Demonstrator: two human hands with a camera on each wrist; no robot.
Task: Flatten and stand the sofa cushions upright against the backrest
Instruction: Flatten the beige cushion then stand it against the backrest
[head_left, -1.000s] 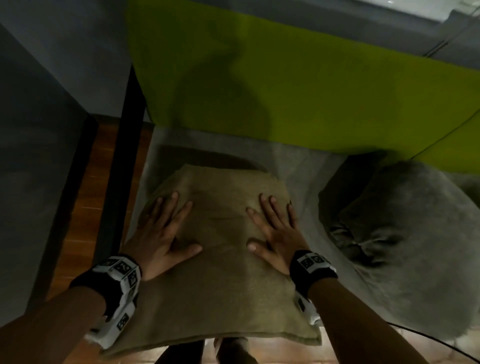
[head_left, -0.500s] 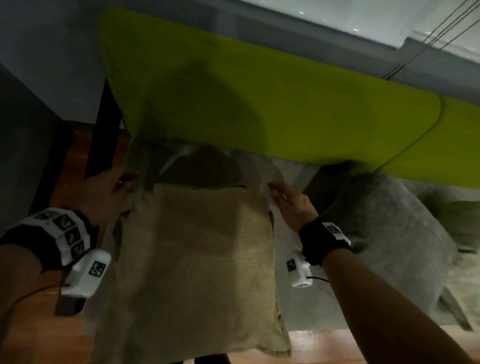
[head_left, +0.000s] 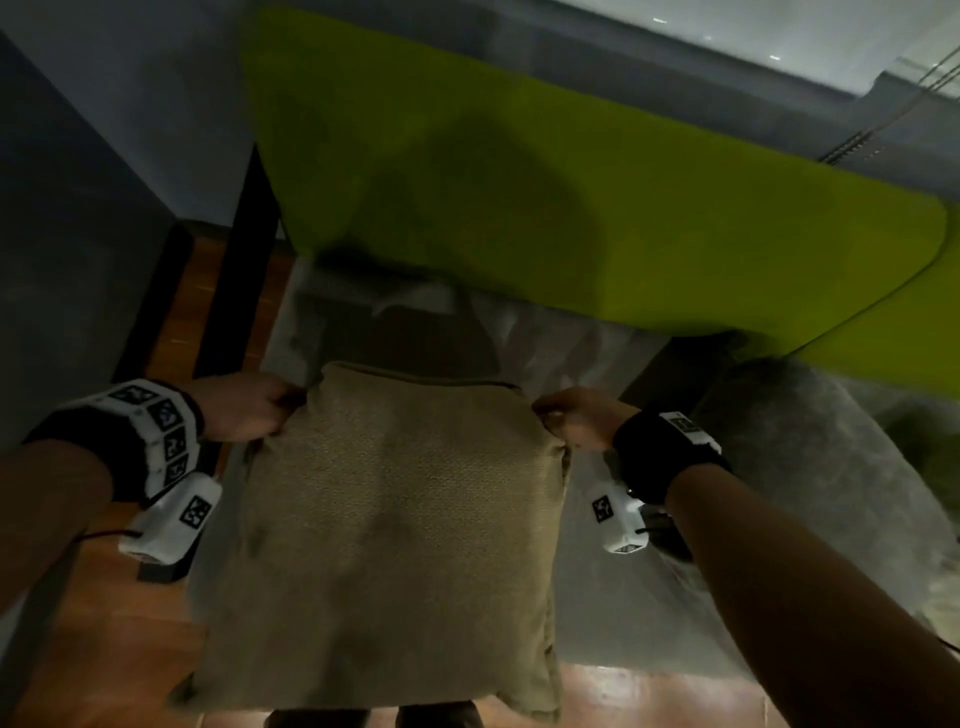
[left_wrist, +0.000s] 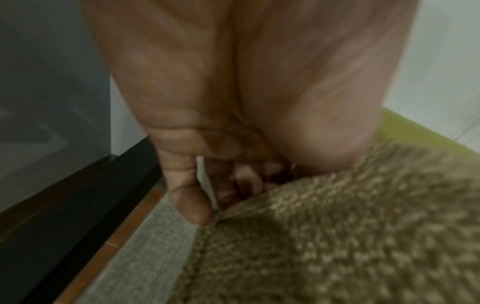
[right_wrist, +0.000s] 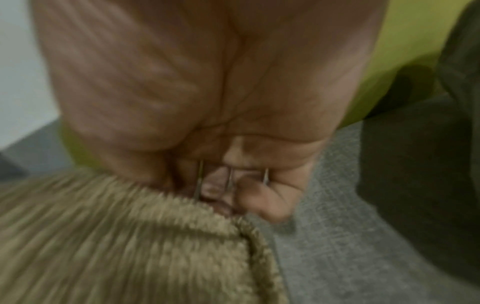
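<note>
Both grips clench: left hand (head_left: 244, 410) and right hand (head_left: 576, 418) pinch the tan cushion's (head_left: 395, 519) top corners.

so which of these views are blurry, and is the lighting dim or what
Head view: dim overall, a broad shadow on the green backrest, edges bent by the wide lens, the tan cushion fairly sharp. Left wrist view: left hand soft, cushion weave blurred. Right wrist view: the blurriest, cushion streaked below the right hand.

The right hand (right_wrist: 207, 92) pinches the tan cushion's (right_wrist: 130, 246) corner above the grey seat (right_wrist: 337, 226).
</note>
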